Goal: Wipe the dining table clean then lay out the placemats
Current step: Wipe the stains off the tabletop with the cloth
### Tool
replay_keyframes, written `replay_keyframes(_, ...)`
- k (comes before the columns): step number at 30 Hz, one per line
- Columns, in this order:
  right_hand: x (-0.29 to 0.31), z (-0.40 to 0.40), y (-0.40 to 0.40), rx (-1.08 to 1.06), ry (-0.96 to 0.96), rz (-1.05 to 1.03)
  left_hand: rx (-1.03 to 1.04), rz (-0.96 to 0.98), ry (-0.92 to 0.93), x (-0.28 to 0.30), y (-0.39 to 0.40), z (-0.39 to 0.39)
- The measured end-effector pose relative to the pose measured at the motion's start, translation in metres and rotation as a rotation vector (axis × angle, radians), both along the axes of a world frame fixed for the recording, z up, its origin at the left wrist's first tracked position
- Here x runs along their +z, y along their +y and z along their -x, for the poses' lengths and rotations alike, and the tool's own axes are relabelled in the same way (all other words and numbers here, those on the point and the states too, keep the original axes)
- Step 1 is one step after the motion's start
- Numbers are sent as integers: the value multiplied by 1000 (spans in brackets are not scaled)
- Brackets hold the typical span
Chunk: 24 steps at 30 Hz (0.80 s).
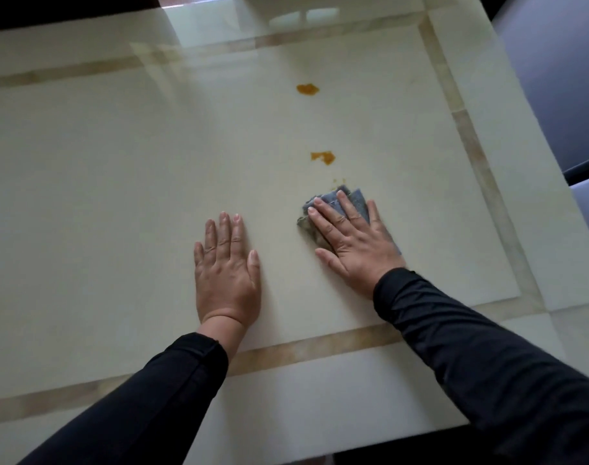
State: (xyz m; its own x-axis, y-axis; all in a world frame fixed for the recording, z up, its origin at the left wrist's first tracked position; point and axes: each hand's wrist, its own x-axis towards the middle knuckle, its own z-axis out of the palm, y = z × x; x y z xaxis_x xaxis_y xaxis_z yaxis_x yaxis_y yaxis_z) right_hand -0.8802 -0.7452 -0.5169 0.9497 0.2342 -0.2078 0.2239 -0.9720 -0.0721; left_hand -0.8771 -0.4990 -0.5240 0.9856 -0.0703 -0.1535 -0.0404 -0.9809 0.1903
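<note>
Meanwhile right hand (pixel 353 243) presses cloth (pixel 333 204) flat on stained table (pixel 118 162).

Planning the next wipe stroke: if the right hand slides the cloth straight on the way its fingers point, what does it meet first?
The right hand, flat on the grey cloth, points up and slightly left. First come small orange specks just beyond the cloth, then probably the nearer orange stain.

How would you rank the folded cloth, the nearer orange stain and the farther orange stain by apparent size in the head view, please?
1. folded cloth, largest even though the right hand pressing on it hides part.
2. and 3. nearer orange stain and farther orange stain: they look alike, and distance from the camera differs, so I won't rank them.
</note>
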Motion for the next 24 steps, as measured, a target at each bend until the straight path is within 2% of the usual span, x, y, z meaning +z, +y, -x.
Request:
replay_keyframes(3, -1, 28, 31, -179, -28, -34, -19, -9, 9, -1, 1, 0)
replay_keyframes(6, -2, 52, 39, -65, -26, -48, -10, -36, -5, -5, 0, 0)
replay_keyframes(10, 0, 7, 20, 96, -12, -6, -117, -26, 38, 1, -13, -16)
replay_keyframes(12, -1, -21, 20, -40, 10, -1, -144, 13, 75, 8, -25, -37)
replay_keyframes(15, -3, -28, 43, -425, -53, -20, -150, 17, 87, 9, -34, -70)
replay_keyframes(17, -5, -13, 60, -498, -80, -19, -197, 12, 57, 5, -29, -80)
replay_keyframes(20, -5, 0, 58, -238, -59, -41, -226, 24, 11, -3, -24, -81)
replay_keyframes(22, -1, -20, 42, -31, -24, -20, -221, 32, 4, -5, -25, -80)
replay_keyframes(24, -1, -55, 32, -19, -16, 13, -222, 23, 13, -4, -26, -81)
